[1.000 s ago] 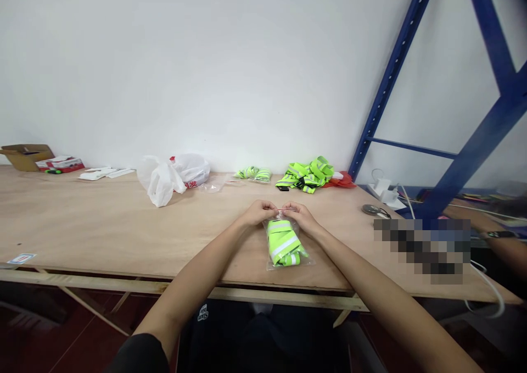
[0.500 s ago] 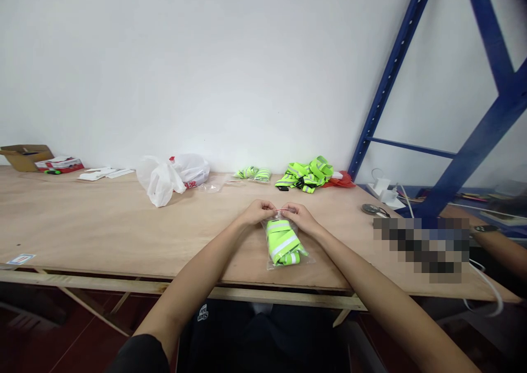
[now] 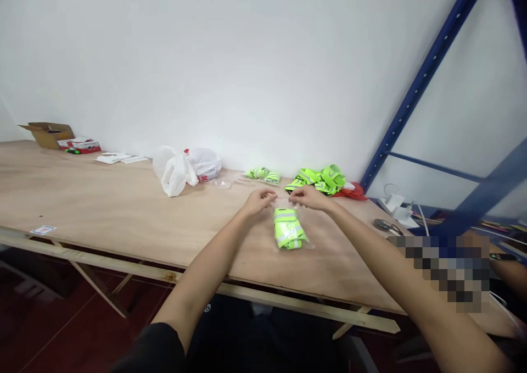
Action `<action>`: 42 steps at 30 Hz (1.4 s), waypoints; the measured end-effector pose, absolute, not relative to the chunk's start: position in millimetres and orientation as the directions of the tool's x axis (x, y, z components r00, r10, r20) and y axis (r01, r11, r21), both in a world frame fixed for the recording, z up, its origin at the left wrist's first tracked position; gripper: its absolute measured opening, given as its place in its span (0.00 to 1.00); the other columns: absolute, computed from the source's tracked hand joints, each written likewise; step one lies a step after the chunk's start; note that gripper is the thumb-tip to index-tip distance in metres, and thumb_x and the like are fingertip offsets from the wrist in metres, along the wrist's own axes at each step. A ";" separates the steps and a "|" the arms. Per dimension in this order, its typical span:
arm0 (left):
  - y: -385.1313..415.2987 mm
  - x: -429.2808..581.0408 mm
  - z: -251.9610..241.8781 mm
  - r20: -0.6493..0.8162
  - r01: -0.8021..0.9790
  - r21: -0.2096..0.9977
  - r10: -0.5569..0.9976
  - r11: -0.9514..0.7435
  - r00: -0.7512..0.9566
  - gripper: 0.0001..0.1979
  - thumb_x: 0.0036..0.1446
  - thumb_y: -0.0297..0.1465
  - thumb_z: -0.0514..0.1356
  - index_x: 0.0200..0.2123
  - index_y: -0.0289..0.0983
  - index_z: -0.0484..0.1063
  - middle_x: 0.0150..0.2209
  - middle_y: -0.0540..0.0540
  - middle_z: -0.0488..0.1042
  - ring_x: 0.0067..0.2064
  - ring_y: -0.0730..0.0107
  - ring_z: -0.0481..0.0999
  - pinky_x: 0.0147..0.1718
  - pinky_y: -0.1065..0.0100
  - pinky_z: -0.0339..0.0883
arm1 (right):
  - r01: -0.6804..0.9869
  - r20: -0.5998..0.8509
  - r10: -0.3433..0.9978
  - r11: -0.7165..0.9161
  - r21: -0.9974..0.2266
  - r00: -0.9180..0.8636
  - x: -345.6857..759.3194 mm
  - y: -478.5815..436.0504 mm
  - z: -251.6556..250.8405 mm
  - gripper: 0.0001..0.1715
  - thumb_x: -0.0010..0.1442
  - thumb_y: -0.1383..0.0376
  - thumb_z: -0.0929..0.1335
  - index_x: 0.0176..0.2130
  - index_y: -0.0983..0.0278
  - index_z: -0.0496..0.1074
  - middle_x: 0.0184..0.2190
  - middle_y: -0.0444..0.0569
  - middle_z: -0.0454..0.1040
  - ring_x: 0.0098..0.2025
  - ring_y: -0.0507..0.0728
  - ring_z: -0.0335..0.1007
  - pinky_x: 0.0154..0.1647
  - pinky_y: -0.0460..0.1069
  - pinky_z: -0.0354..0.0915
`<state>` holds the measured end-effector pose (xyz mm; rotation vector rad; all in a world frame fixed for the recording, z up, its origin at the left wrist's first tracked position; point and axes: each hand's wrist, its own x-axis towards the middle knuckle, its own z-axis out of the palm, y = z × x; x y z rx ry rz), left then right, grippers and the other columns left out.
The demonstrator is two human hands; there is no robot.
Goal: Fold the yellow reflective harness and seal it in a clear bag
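A clear plastic bag (image 3: 290,231) with a folded neon-green reflective band inside hangs from my two hands just above the plywood table (image 3: 102,208). My left hand (image 3: 259,202) pinches the bag's top edge on the left. My right hand (image 3: 309,197) pinches the same edge on the right. The fingers of both hands are pressed together on the bag's mouth.
At the back of the table lie a white plastic bag (image 3: 181,167), small green bundles (image 3: 263,174), a pile of neon-green bands (image 3: 317,179), papers (image 3: 119,157) and a cardboard box (image 3: 47,134). Blue shelving posts (image 3: 420,82) stand at the right. Another person's arm (image 3: 508,266) is at the far right.
My head has turned and tilted, shifting the view. Both hands have lifted the bag's top edge slightly and moved a little apart, still pinching it.
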<state>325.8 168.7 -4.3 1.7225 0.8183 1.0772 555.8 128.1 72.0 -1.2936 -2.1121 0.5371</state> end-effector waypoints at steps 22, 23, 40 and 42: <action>202.7 290.5 -34.6 0.287 0.495 0.810 0.949 -0.314 0.133 0.13 0.68 0.37 0.60 0.51 0.36 0.73 0.52 0.41 0.74 0.50 0.60 0.76 0.50 0.53 0.73 | 0.990 0.335 0.939 -0.029 -0.135 0.073 625.4 213.3 63.5 0.30 0.59 0.65 0.66 0.61 0.66 0.70 0.61 0.61 0.72 0.60 0.67 0.69 0.57 0.57 0.64; 200.8 292.0 -33.7 0.286 0.520 0.792 0.947 -0.321 0.149 0.13 0.68 0.37 0.60 0.51 0.36 0.73 0.52 0.41 0.74 0.50 0.61 0.76 0.50 0.53 0.73 | 0.989 0.320 0.941 -0.067 -0.129 0.106 632.0 209.7 55.5 0.31 0.58 0.66 0.67 0.61 0.67 0.70 0.62 0.62 0.71 0.61 0.68 0.68 0.57 0.57 0.65; 194.1 301.8 -31.3 0.208 0.591 0.742 0.947 -0.315 0.243 0.12 0.67 0.38 0.61 0.45 0.35 0.75 0.49 0.42 0.77 0.51 0.60 0.76 0.54 0.51 0.69 | 0.948 0.197 0.927 -0.311 -0.069 0.319 640.5 187.9 22.1 0.15 0.62 0.67 0.64 0.46 0.66 0.77 0.47 0.65 0.78 0.52 0.70 0.74 0.47 0.57 0.66; 195.4 301.7 -32.1 0.212 0.547 0.777 0.948 -0.312 0.239 0.12 0.67 0.38 0.61 0.45 0.35 0.75 0.48 0.42 0.77 0.50 0.60 0.76 0.53 0.52 0.70 | 0.965 0.249 0.932 -0.248 -0.089 0.263 622.7 178.3 30.4 0.15 0.63 0.66 0.63 0.43 0.66 0.77 0.44 0.65 0.79 0.49 0.69 0.75 0.45 0.57 0.66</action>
